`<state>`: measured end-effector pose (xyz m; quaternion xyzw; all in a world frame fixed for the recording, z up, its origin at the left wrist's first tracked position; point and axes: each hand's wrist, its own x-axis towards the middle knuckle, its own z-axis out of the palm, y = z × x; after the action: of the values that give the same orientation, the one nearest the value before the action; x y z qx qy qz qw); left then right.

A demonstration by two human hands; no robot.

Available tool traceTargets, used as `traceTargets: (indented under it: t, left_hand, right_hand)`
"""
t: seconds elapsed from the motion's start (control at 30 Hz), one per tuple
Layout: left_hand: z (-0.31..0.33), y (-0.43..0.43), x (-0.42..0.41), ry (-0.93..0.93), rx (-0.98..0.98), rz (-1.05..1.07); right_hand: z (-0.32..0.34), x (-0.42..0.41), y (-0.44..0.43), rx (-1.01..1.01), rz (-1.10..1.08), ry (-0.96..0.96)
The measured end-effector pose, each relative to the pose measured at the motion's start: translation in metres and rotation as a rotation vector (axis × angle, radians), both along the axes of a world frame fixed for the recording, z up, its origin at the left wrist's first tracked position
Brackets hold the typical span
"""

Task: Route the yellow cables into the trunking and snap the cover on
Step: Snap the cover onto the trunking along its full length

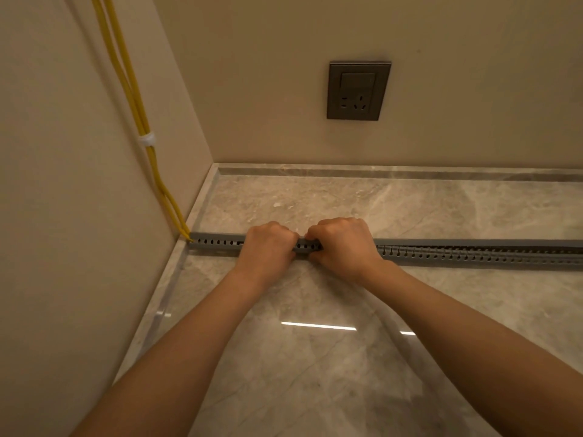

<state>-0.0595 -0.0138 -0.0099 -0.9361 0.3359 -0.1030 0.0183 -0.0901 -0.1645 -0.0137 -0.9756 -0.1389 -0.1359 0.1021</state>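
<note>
Two yellow cables run down the left wall, bound by a white tie, and enter the left end of a grey slotted trunking that lies across the marble floor. A grey cover strip sits along the trunking's top; left of my hands it lies flat, while to the right the slotted side walls show beneath it. My left hand and my right hand sit side by side, fingers curled over the trunking and cover, pressing on it. The cables inside are hidden.
A grey wall socket is on the far wall above the floor. Walls meet in a corner at the left. A marble skirting lines the far wall. Glossy marble floor spreads toward me.
</note>
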Motion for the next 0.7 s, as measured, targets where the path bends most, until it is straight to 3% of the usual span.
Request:
traceTargets:
  t: [0.33,0.7]
  left_hand:
    - [0.006,-0.002,0.0,0.033,0.005,0.024]
    - [0.008,-0.01,-0.004,0.05,0.027,0.054]
  right_hand:
    - [-0.003,-0.01,-0.022,-0.001,0.036,0.036]
    - [-0.007,-0.033,-0.064,-0.06,-0.042,-0.098]
